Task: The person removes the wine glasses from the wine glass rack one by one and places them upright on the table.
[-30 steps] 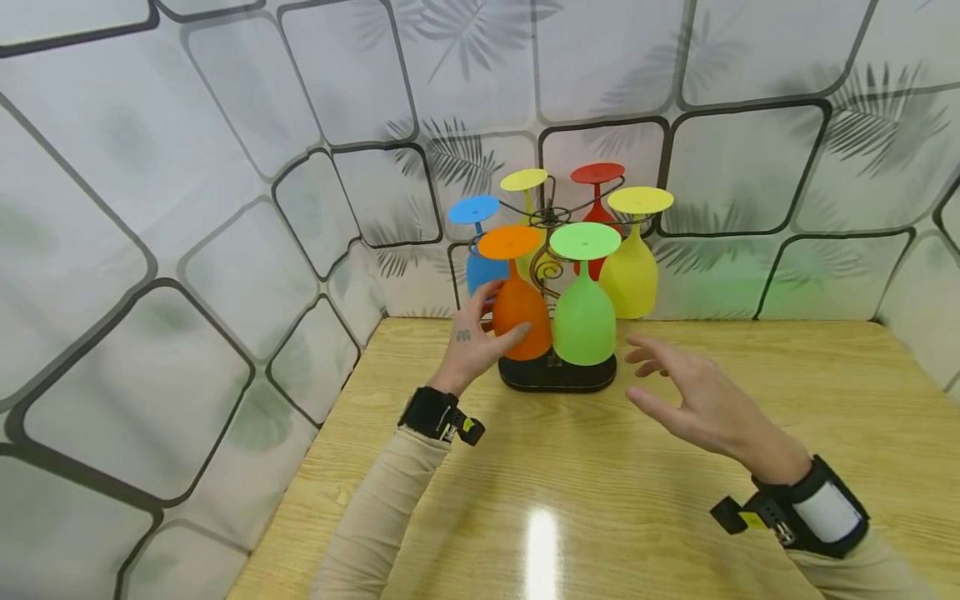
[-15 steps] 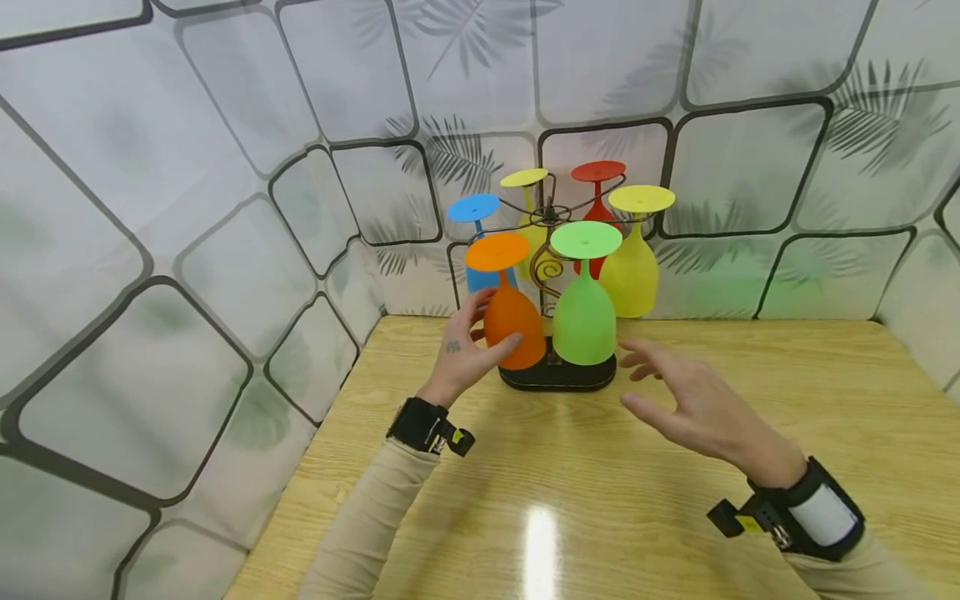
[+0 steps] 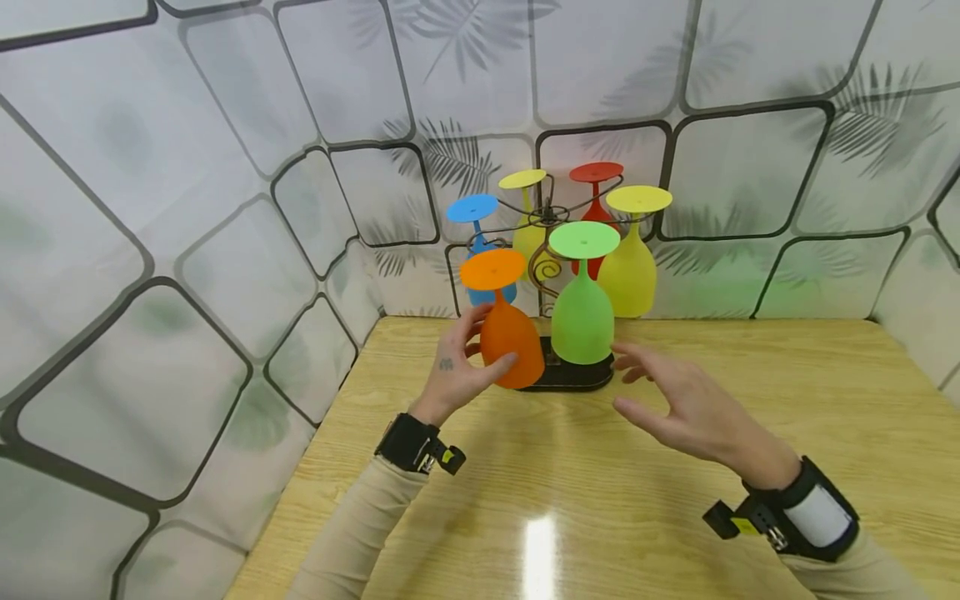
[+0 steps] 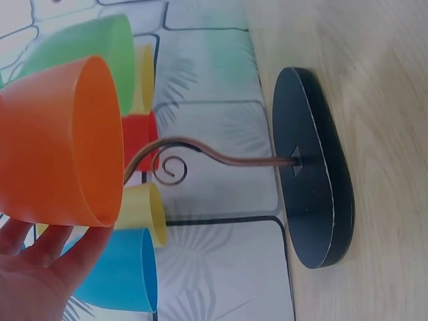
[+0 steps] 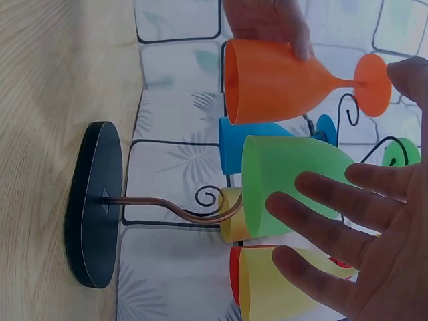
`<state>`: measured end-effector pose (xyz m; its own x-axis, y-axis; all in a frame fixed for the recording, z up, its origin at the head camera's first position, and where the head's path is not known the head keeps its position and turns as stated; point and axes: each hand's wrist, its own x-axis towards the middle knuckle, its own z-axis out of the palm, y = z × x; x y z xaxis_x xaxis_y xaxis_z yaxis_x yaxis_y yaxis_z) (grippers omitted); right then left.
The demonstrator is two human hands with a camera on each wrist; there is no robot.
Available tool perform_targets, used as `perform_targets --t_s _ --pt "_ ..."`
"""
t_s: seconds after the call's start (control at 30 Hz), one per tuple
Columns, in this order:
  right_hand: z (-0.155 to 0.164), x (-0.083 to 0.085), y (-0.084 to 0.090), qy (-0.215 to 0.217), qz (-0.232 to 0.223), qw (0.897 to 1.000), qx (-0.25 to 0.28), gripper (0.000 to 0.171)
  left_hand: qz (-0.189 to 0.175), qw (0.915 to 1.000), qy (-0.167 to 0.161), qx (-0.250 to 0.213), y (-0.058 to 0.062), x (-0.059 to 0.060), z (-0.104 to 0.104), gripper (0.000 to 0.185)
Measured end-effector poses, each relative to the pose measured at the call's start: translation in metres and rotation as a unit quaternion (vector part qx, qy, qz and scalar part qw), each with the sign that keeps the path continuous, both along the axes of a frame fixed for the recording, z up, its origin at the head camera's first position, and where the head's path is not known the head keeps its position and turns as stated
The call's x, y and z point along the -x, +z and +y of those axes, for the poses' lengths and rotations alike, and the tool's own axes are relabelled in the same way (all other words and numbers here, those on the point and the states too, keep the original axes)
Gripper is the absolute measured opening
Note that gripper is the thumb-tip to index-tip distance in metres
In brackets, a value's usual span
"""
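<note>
An orange goblet (image 3: 510,346) hangs upside down, tilted, with my left hand (image 3: 459,360) gripping its bowl. It is off the wire rack, just left of the rack's black base (image 3: 573,379). In the left wrist view the orange goblet (image 4: 60,140) rests on my fingers (image 4: 40,264). My right hand (image 3: 648,387) hovers open, fingers spread, right of the base and near the green goblet (image 3: 581,321). In the right wrist view my right hand (image 5: 361,247) is spread before the green goblet (image 5: 294,180), with the orange goblet (image 5: 281,80) above it.
The rack (image 3: 546,218) still carries a blue goblet (image 3: 474,212), two yellow ones (image 3: 630,267) and a red one (image 3: 596,177), all upside down. It stands at the back of a wooden table (image 3: 600,500). Patterned walls (image 3: 225,208) close in behind and at the left.
My left hand has drawn the orange goblet off its rack arm, down and toward the left front. The right hand has drifted slightly left and stays open.
</note>
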<state>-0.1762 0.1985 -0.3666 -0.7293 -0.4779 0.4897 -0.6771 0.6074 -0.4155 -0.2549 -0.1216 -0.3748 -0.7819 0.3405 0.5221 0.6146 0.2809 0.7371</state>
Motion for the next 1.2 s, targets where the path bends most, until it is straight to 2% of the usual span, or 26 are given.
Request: perform_targets --t_s 0.2,0.37,0.5,0.63,0.8,1.0,1.07,1.2 --pt "-0.004 -0.002 -0.003 0.005 0.002 1.000 -0.002 0.062 0.008 0.9998 -0.019 -0.003 -0.002 -0.012 0.004 0.071" --pt "-0.007 -0.004 -0.004 0.012 0.023 1.000 0.003 0.063 0.006 0.9993 -0.038 0.002 -0.005 -0.020 0.010 0.071" --pt "-0.009 -0.006 -0.005 0.029 0.048 0.998 0.011 0.063 0.004 0.9981 -0.062 -0.002 -0.009 -0.028 0.014 0.070" --pt "-0.012 -0.008 -0.007 0.054 0.092 0.994 0.011 0.058 0.010 0.9958 -0.091 -0.002 -0.012 -0.035 0.019 0.072" --pt "-0.020 -0.010 -0.008 0.096 0.183 0.978 0.002 0.052 0.008 0.9918 -0.127 0.009 -0.014 -0.041 0.026 0.070" --pt "-0.030 -0.011 -0.008 0.103 0.324 0.940 -0.030 0.039 0.008 0.9883 -0.151 0.017 -0.014 -0.044 0.033 0.067" --pt "-0.031 -0.011 -0.009 0.102 0.345 0.932 -0.040 0.035 0.012 0.9871 -0.158 0.018 -0.013 -0.045 0.034 0.067" --pt "-0.033 -0.012 -0.012 0.093 0.360 0.926 -0.061 0.035 0.025 0.9845 -0.172 0.023 -0.011 -0.046 0.036 0.070"
